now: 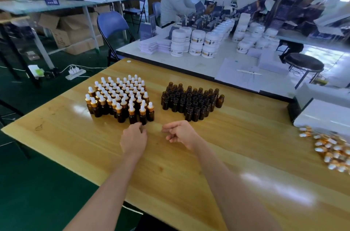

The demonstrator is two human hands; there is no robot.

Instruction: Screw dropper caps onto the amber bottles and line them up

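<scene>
The left hand [133, 140] lies low over the table [170, 183], back up, fingers loosely bent and gripping nothing. Its fingertips reach just beside the base of the nearest capped bottle [143, 116]; whether they touch it I cannot tell. The right hand [180, 134] hovers close by to the right, fingers relaxed in a loose curl, also empty. A bare strip of wood lies between the two hands.

Just beyond the left hand stand the capped bottles [119, 96], a tight upright block in rows, each with a gold collar and a white bulb. To their right, set apart by a gap, the open bottles [191, 100] stand in a second tight block, one of them a little off on the right side. Well apart, at the table's right edge, loose caps [333, 151] lie in a heap, beside white boxes [322, 115].

On the white table behind, white jars [197, 41] are stacked next to papers [238, 73]. A person [176, 1] works there among dark cartons. A blue chair [111, 24] stands to the left, a round stool [305, 64] to the right, and a power strip [75, 72] lies on the green floor.
</scene>
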